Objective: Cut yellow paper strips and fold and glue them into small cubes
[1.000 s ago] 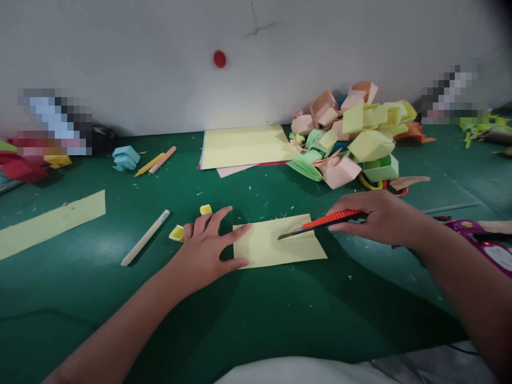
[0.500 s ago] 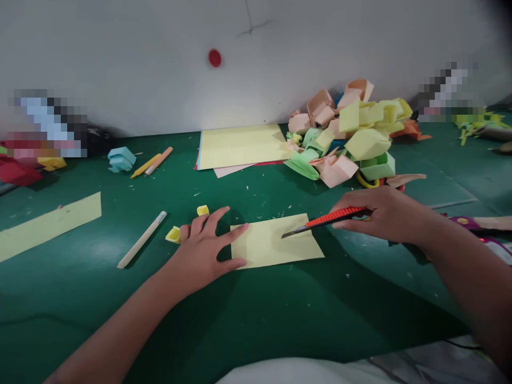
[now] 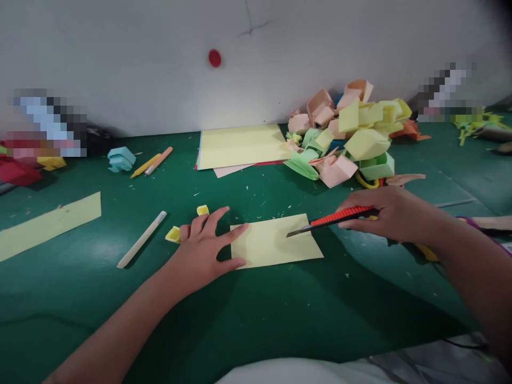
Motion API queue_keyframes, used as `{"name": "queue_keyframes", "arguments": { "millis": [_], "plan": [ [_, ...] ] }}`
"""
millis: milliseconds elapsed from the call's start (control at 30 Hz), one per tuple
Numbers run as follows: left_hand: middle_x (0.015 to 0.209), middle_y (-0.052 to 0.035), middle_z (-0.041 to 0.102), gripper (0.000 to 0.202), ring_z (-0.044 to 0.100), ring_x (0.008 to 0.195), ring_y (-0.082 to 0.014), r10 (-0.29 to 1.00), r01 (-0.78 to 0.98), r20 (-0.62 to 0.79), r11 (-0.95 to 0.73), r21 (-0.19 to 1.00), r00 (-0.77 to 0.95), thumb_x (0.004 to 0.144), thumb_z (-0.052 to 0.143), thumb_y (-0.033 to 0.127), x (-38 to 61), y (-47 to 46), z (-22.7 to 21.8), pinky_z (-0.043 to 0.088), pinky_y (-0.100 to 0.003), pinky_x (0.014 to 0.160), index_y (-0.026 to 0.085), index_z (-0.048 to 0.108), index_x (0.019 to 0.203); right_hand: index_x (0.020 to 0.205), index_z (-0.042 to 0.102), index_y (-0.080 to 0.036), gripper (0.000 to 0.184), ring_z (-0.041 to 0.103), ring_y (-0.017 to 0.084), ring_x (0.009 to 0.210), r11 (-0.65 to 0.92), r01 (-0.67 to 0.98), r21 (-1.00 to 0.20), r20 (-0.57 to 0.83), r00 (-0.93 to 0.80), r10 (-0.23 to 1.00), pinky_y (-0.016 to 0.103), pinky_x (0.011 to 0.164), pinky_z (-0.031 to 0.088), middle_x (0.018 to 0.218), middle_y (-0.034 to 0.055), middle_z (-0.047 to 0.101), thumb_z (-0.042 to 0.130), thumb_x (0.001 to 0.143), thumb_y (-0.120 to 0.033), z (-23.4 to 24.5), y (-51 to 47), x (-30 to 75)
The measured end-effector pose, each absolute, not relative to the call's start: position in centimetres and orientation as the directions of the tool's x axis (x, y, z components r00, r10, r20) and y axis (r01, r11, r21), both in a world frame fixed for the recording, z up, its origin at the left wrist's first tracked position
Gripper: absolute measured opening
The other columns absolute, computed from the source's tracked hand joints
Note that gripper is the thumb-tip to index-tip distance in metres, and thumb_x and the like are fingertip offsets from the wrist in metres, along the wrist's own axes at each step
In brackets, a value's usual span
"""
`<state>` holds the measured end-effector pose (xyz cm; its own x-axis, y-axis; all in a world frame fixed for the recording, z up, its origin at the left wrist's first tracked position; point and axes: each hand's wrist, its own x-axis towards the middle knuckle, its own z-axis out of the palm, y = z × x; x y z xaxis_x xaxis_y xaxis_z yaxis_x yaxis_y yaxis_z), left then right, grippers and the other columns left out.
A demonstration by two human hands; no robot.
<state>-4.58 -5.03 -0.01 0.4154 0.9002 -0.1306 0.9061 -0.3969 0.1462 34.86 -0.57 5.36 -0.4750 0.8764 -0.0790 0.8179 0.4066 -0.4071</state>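
A small yellow paper sheet (image 3: 272, 244) lies on the green table (image 3: 256, 314) in front of me. My left hand (image 3: 206, 248) rests flat beside it, fingers spread, with fingertips pressing the sheet's left edge. My right hand (image 3: 390, 214) is closed around a red utility knife (image 3: 334, 217). The knife's blade tip touches the sheet near its right part. Two small yellow folded bits (image 3: 175, 234) sit just beyond my left hand.
A pile of folded paper pieces (image 3: 348, 138) in peach, green and yellow lies at the back right. Stacked sheets (image 3: 240, 146) lie against the wall. A white stick (image 3: 142, 239), a long yellow strip (image 3: 48, 224), a blue folded piece (image 3: 120, 158) and pencils (image 3: 154, 161) lie at left.
My right hand has drawn the knife slightly to the right across the sheet. The left hand keeps its place on the paper's edge.
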Motion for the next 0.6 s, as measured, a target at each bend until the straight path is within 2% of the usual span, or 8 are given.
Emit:
{"name": "queue_keyframes", "arguments": {
  "millis": [133,300,600],
  "plan": [
    [0.163,-0.0015,0.018,0.059,0.025,0.141,-0.0475,0.903,0.908,-0.126,-0.394,0.145,0.412,0.089,0.054,0.066,-4.6,-5.0,0.0,0.03,-0.071,0.102,0.06,0.034,0.144,0.094,0.074,-0.03,0.04,0.064,0.024,0.06,0.377,0.832,-0.407,-0.082,-0.444,0.892,0.036,0.051,0.044,0.078,0.0046,0.074,0.062,0.081,-0.066,5.5,-0.8,34.9],
    [0.164,-0.0018,0.017,0.06,0.024,0.142,-0.0478,0.902,0.908,-0.132,-0.393,0.148,0.412,0.089,0.054,0.066,-4.5,-5.0,0.1,0.029,-0.071,0.102,0.06,0.033,0.145,0.095,0.074,-0.029,0.042,0.063,0.023,0.056,0.336,0.851,-0.404,-0.133,-0.418,0.899,0.036,0.051,0.044,0.077,0.0051,0.074,0.061,0.081,-0.067,5.9,-1.1,35.2],
    [0.165,-0.0003,0.017,0.06,0.024,0.141,-0.0478,0.907,0.915,-0.151,-0.369,0.165,0.393,0.088,0.056,0.066,-4.5,-5.0,0.1,0.028,-0.07,0.105,0.057,0.037,0.145,0.097,0.073,-0.028,0.045,0.066,0.025,0.064,0.308,0.853,-0.422,-0.146,-0.399,0.905,0.036,0.056,0.047,0.084,0.0065,0.074,0.061,0.081,-0.068,5.4,-1.2,36.2]
  ]
}}
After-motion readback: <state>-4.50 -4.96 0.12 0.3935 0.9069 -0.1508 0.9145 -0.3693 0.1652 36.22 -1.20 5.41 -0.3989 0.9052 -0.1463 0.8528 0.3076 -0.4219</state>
